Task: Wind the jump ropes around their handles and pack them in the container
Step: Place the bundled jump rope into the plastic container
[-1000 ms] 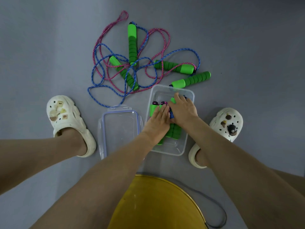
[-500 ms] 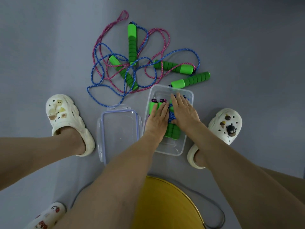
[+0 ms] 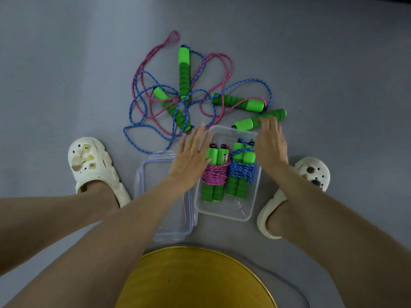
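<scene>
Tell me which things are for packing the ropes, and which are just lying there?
For the job: container, lid, pink wound rope, blue wound rope, tangled ropes on the floor.
Just there: white clogs, yellow round thing.

Container (image 3: pixel 222 215) near end apparently free.

Dim, flat, bluish light, slightly brighter toward upper left of the frame; faint soft shadows. Wide-angle stretching at lower corners. Slight blur on left hand (image 3: pixel 189 158).
</scene>
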`<state>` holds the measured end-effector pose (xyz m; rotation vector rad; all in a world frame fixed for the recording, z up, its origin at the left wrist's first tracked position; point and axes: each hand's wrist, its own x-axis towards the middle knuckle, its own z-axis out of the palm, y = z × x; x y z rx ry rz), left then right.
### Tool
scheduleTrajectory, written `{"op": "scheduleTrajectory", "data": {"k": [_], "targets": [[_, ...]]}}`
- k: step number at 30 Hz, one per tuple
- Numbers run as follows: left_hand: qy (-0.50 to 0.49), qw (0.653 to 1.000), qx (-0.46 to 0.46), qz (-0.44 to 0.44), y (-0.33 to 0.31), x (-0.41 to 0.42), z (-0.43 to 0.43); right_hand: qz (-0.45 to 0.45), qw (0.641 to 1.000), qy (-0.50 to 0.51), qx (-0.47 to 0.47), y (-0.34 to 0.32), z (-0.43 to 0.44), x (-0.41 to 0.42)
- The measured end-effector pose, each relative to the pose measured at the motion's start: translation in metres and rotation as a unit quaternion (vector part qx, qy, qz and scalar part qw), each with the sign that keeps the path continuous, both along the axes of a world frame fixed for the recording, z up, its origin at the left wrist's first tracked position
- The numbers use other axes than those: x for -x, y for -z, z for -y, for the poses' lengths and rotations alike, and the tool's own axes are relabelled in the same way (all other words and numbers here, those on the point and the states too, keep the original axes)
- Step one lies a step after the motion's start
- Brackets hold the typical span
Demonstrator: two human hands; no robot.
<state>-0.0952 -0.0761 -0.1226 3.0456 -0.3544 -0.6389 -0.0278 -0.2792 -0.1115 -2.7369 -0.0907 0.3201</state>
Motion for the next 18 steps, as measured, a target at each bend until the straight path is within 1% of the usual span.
{"op": "scheduleTrajectory", "data": {"k": [3,4,6,7,9,12,14,16,18], "targets": [[-0.112,0.986,0.05,-0.109,0.013,-0.006,-0.003,-0.116,0.993,0.02,-0.014,0.015,0.006,-0.046],[-0.132,0.979,0.064,-0.144,0.017,-0.005,-0.001,-0.171,0.985,0.001,-0.007,0.02,0.005,-0.058],[-0.148,0.969,0.08,-0.181,0.023,-0.005,0.002,-0.286,0.957,-0.045,0.035,0.026,-0.001,-0.071],[-0.152,0.966,0.088,-0.188,0.024,-0.005,0.003,-0.311,0.947,-0.058,0.051,0.028,-0.003,-0.073],[-0.156,0.964,0.092,-0.196,0.025,-0.009,0.003,-0.306,0.944,-0.093,0.079,0.033,-0.009,-0.073],[-0.139,0.968,0.062,-0.2,0.025,-0.012,0.001,-0.284,0.944,-0.12,0.115,0.028,-0.016,-0.067],[-0.14,0.968,0.052,-0.202,0.025,-0.012,0.0,-0.274,0.937,-0.159,0.149,0.022,-0.017,-0.062],[-0.144,0.969,0.035,-0.198,0.024,-0.011,0.0,-0.249,0.943,-0.169,0.144,0.015,-0.016,-0.055],[-0.143,0.972,0.012,-0.187,0.018,-0.01,0.001,-0.216,0.959,-0.141,0.118,0.004,-0.013,-0.051]]}}
